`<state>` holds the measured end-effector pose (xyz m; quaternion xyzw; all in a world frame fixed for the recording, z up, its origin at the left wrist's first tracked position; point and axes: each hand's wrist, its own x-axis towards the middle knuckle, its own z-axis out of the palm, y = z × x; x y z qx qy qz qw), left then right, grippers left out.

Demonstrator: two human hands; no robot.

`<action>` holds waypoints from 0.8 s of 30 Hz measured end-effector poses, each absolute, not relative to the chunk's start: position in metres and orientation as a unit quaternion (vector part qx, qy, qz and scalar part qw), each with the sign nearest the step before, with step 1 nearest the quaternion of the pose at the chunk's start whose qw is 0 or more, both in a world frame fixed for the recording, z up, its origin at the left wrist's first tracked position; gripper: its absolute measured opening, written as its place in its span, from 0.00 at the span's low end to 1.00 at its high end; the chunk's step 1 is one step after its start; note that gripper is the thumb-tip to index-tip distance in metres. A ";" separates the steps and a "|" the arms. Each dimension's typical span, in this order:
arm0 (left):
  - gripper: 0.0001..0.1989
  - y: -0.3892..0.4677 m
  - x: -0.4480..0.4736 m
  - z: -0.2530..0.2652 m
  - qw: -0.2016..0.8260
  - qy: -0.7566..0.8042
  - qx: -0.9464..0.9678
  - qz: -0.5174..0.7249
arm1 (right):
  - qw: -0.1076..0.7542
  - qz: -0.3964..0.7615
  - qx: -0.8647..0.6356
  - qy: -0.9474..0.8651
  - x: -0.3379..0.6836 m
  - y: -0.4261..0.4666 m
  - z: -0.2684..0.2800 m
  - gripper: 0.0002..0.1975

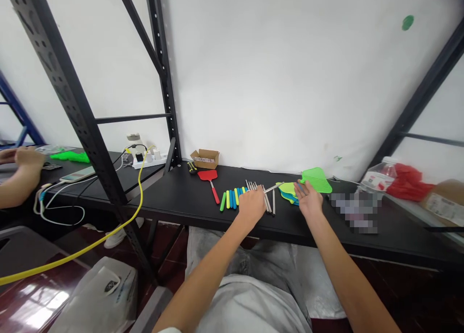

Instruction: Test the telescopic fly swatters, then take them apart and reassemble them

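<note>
My left hand (253,203) is closed around a thin metal rod (274,187), which sticks out to the right. More metal rods (268,202) lie beside and behind that hand. Just left of it is a row of green, yellow and blue handles (232,198). My right hand (309,198) is open, palm turned up and fingers stretched, by a green fly swatter head (316,180). Whether its fingertips touch that head I cannot tell. Yellow-green and blue swatter heads (287,190) overlap between my hands. A red fly swatter (208,175) with a joined handle lies farther left.
A small open cardboard box (205,158) and a black-and-yellow tool (192,168) stand at the back. On the right are a clear plastic jar (380,176) and a red bag (409,182). A yellow cable (139,202) crosses by the left shelf post. Another person's hands (27,161) show far left.
</note>
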<state>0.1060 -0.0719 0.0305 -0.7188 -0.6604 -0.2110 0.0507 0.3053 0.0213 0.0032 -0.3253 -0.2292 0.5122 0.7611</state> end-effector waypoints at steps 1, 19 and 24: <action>0.12 -0.076 0.104 0.026 0.047 -0.651 -0.726 -0.217 | 0.757 0.525 -0.318 -0.225 0.299 0.021 0.005 0.05; 0.14 -0.085 0.093 0.010 0.001 -0.634 -0.735 -0.242 | 0.724 0.579 -0.272 -0.260 0.259 0.007 0.023 0.03; 0.13 -0.084 0.090 0.009 0.004 -0.630 -0.737 -0.245 | 0.726 0.583 -0.251 -0.266 0.257 0.004 0.022 0.03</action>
